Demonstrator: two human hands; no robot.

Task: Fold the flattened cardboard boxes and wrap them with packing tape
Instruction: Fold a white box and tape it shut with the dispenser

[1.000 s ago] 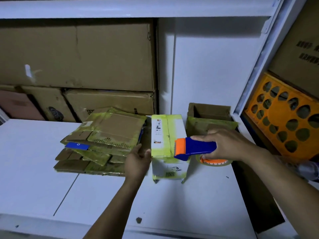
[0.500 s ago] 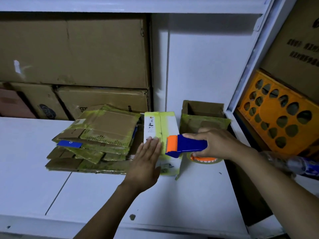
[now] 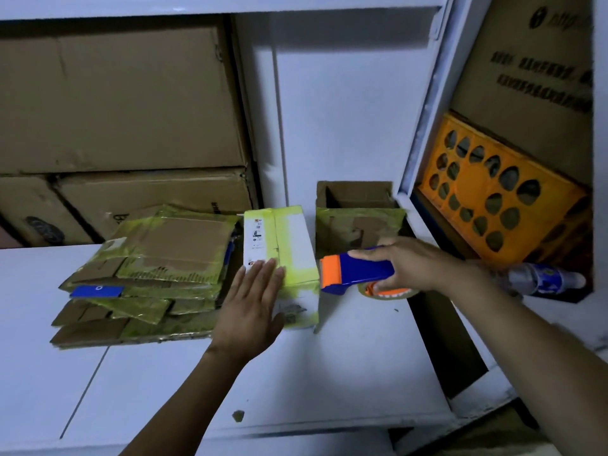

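Observation:
A folded white box with yellow-green tape on it stands on the white table. My left hand lies flat with straight fingers on the box's near top and front. My right hand grips the blue and orange tape dispenser, whose orange head sits just right of the box; the tape roll shows under the hand. A pile of flattened cardboard boxes, streaked with yellow-green tape, lies left of the box.
An open taped cardboard box stands behind the dispenser. Large brown cartons fill the shelf at the back left. An orange crate and a plastic bottle sit at the right, past the table's edge.
My left hand moved from the box's left side onto its top and now lies flat there. The dispenser has shifted slightly right, away from the box.

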